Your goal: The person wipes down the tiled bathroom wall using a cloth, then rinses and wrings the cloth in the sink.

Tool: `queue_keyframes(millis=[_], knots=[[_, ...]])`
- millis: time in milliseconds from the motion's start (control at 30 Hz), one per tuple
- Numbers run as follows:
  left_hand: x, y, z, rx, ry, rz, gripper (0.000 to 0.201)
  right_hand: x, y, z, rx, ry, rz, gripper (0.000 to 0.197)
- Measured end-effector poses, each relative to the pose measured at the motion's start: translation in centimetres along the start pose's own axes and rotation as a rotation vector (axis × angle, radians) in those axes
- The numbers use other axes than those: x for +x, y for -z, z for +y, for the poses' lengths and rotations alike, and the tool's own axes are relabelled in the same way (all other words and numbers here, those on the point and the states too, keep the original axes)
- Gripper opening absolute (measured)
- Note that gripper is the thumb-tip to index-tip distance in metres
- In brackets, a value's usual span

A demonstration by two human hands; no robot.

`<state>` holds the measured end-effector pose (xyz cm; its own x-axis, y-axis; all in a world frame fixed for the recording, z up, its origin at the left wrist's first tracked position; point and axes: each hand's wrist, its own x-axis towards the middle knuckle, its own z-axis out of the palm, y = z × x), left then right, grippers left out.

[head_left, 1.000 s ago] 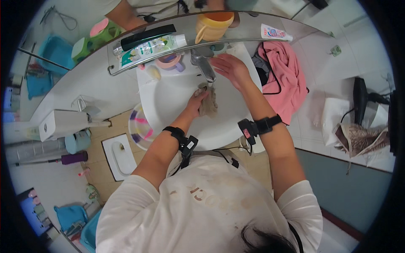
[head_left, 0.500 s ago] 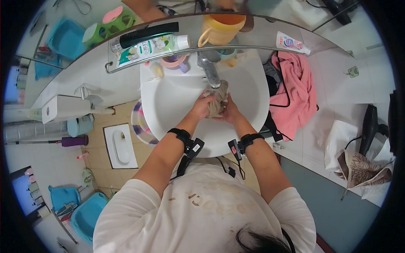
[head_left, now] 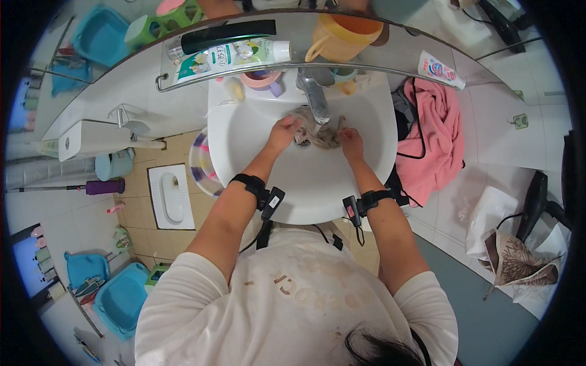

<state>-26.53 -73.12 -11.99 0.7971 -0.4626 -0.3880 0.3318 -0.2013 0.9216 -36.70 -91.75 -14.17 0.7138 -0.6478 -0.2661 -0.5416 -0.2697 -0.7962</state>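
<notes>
Currently, a wet-looking, greyish-brown cloth [head_left: 325, 138] is located in the white sink [head_left: 305, 192], below the end of the metal tap [head_left: 315, 100] and spread between the person's two hands. The left hand [head_left: 282, 134] has its grip clenched on the cloth's left end, thumb uppermost. The right hand [head_left: 351, 144] is curled, its grip pinching the cloth's right end at the fingertips. Both forearms reach over the sink's front edge, each with a black strap and small box near the wrist.

Above the tap, a shelf with a metal rail [head_left: 366, 68] carries a toothpaste tube [head_left: 244, 55], a yellow-orange mug [head_left: 343, 38] and a smaller white tube [head_left: 441, 69]. Behind the rail, a pink-and-lilac cup [head_left: 262, 80] stands on the sink's back ledge. Right of the sink lies a pink towel [head_left: 434, 131]; further right, a black hair dryer [head_left: 533, 204].
</notes>
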Motion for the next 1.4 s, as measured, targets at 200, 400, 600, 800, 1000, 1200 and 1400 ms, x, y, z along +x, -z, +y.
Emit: queue_keyframes(millis=[200,400,600,800,1000,1200,1400], knots=[[0.4,-0.1,-0.8,0.807,-0.333,0.098,0.038,-0.2,0.2,2.3,-0.163,-0.021,0.062,0.04],[1.0,-3.5,-1.7,0.887,-0.379,0.052,0.044,-2.3,1.3,2.0,0.249,-0.371,-0.337,0.031],[1.9,-3.2,-2.9,0.869,-0.028,-0.222,0.045,-4.6,1.9,-0.4,0.37,-0.512,-0.366,0.035],[-1.2,-2.3,1.8,0.09,0.172,-0.409,0.055,-4.6,0.4,-0.5,0.124,-0.183,-0.3,0.052],[-3.7,-1.7,3.2,-0.194,0.169,-0.046,0.055,-4.8,1.5,-4.2,0.128,-0.129,-0.636,0.037],[-0.6,2.5,-0.4,0.523,-0.038,-0.012,0.042,-2.7,3.5,-0.9,0.247,0.129,-0.147,0.015],[-2.9,3.0,2.4,0.654,-0.299,0.212,0.037,-2.6,7.3,-5.4,0.774,-0.046,-0.079,0.016]])
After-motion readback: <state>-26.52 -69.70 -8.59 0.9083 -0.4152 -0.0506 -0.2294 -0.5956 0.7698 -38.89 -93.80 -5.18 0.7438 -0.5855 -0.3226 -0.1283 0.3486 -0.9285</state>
